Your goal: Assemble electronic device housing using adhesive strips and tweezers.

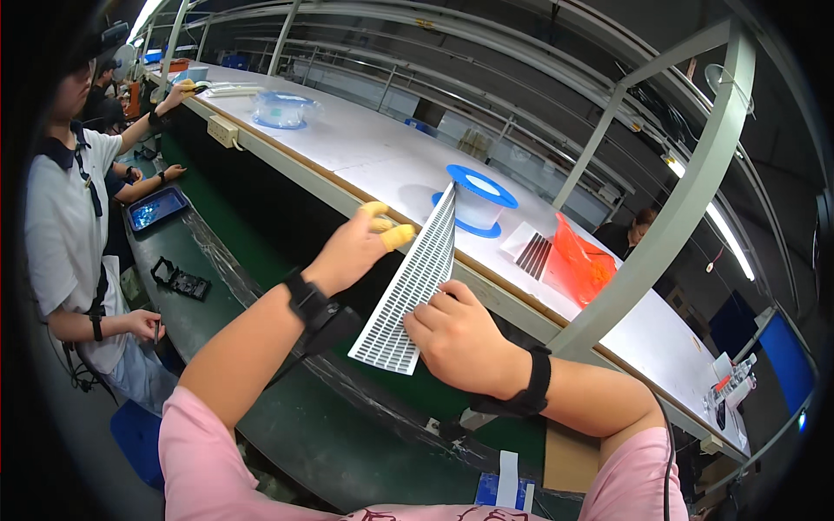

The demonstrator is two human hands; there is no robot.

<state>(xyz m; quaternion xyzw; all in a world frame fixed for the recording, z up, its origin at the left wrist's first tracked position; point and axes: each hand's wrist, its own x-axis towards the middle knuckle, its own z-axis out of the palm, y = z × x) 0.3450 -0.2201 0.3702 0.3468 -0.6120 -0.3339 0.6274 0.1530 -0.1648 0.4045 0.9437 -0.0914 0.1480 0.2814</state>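
Note:
My right hand [460,334] is closed on a white sheet with rows of small grey rectangles [407,300], like a label sheet. The sheet tilts up and away over the bench's front edge, its far end beside a spool with blue flanges [479,201]. My left hand [354,247] hovers just left of the sheet, with yellow finger cots on its thumb and fingers. Those fingers are apart, with nothing visible between them. Dark straps circle both my wrists.
On the white bench [365,156] lie a red plastic bag [578,260], a striped card [527,249] and a wrapped spool [283,110]. A white post [673,191] rises at right. Left, a co-worker [74,226] stands by the green conveyor, which bears a blue tray [156,208] and a black frame [181,280].

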